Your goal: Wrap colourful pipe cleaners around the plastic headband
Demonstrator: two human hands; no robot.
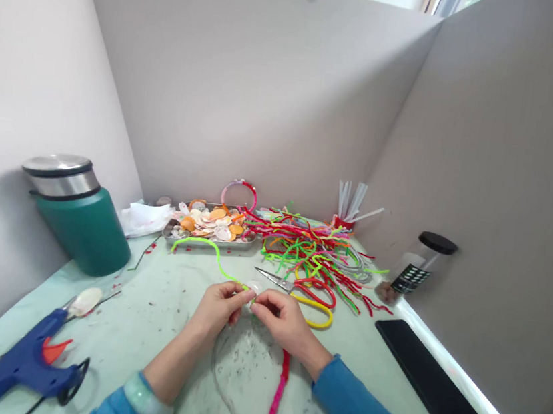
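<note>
My left hand (217,308) pinches a neon green pipe cleaner (219,264), whose long free end curves away toward the tray. Fingertip to fingertip with it, my right hand (284,319) is closed in a pinch at the pipe cleaner's near end. A small whitish translucent piece (255,287) shows just behind the fingers. Below my hands run a thin grey strip (226,395) and a strip wrapped in red and pink fuzz (278,392); their upper ends are hidden, so I cannot tell if they join. Scissors (291,287) with red and yellow handles lie beyond my right hand.
A metal tray (211,245) holds shells, with a pink-red hoop (256,198) behind. Many pipe cleaners (302,240) lie heaped beside glue sticks (345,202). Around them are a green flask (85,230), a blue glue gun (26,357), a black-lidded jar (412,274) and a black slab (440,391).
</note>
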